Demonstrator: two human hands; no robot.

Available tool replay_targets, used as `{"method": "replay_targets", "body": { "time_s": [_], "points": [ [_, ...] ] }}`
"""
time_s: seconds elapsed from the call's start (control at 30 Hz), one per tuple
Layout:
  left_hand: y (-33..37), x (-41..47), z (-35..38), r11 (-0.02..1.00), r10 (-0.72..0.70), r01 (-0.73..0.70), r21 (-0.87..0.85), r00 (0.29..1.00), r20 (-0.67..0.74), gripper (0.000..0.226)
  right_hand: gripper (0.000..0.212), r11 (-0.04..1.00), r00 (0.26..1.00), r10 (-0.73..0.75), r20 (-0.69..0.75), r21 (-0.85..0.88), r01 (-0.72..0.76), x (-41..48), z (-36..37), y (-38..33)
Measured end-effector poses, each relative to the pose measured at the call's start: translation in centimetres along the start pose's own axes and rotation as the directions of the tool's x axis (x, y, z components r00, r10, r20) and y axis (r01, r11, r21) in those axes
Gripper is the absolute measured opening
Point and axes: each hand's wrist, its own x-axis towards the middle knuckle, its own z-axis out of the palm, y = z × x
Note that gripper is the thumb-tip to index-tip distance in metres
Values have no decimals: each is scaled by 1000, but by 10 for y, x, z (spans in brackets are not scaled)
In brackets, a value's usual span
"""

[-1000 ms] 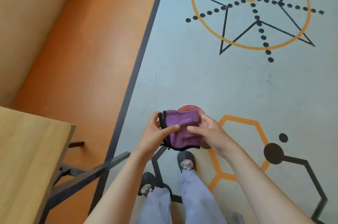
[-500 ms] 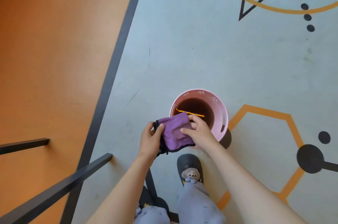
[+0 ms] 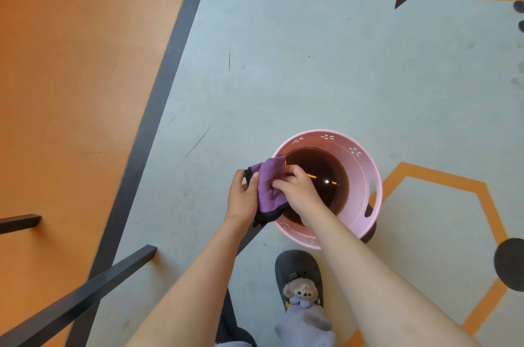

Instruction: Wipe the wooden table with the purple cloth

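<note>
left hand [image 3: 242, 200], right hand [image 3: 298, 191] hold cloth [image 3: 268, 176].

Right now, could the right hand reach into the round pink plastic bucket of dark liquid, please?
Probably yes: the right hand, gripping the purple cloth, hovers over the open round pink plastic bucket, unobstructed.

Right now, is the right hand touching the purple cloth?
Touching. The head view shows the fingers of the right hand curled onto the purple cloth, pinching it, while the left hand grips its other side.
</note>
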Motion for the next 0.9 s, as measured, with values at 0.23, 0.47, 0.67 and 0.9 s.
{"method": "replay_targets", "body": {
  "time_s": [0.23,0.47,0.67,0.9],
  "points": [
    [-2,-35,-33,882,-326,393,-261,907,265,30,24,981,965,194,175,-34,-191,-34,-38,13],
    [-6,-40,-33,955,-259,272,-121,959,111,33,22,987,979,159,124,-34,-156,-44,-21,18],
    [-11,-32,-14,978,-204,205,-46,978,31,35,32,974,997,83,10,-214,-79,-29,-9,27],
    [-4,-50,-21,971,-174,189,148,979,-111,34,22,926,999,5,-33,-378,-17,-44,-15,16]
  ]
}}
